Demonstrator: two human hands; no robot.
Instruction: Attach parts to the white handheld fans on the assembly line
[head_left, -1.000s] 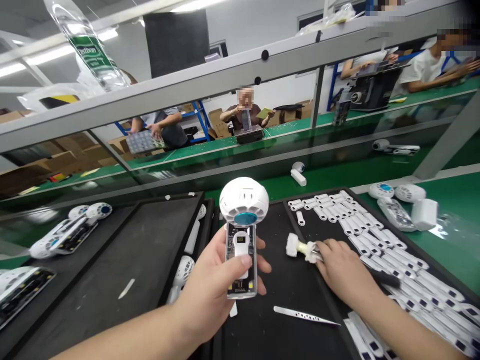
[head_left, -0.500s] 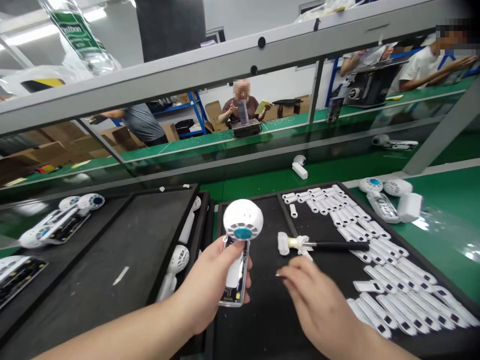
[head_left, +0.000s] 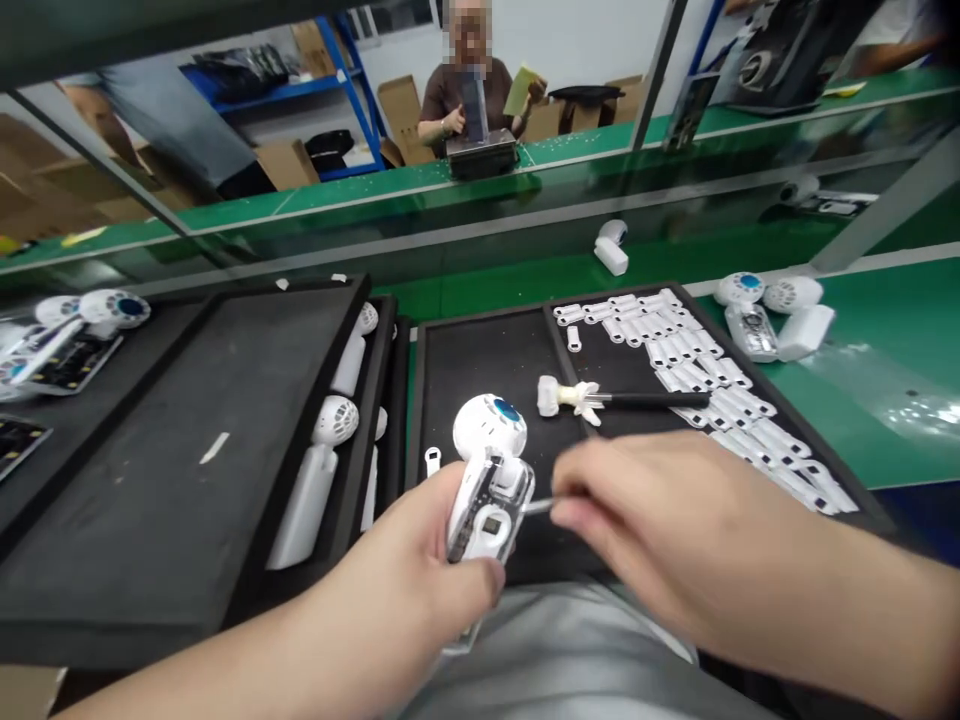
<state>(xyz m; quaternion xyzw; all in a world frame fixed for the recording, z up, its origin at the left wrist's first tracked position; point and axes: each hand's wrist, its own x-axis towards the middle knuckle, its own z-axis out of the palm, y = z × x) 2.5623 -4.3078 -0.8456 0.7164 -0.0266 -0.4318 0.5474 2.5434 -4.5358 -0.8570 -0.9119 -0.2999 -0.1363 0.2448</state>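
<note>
The white handheld fan (head_left: 487,470), its handle clear plastic, sits gripped in the left hand (head_left: 405,540) — fingers closed around the handle — just above a black tray (head_left: 480,370). On that tray, rows of white plastic pieces (head_left: 675,350) lie beside a black-handled tool (head_left: 637,400). The right hand (head_left: 675,510), its fingers (head_left: 577,510) pinched together, holds a thin metal tool (head_left: 538,507) — the tip close beside the fan's handle.

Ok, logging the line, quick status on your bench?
Left hand gripping white handheld fan; right hand holding thin metal tip beside it; black-handled tool on tray.
</note>
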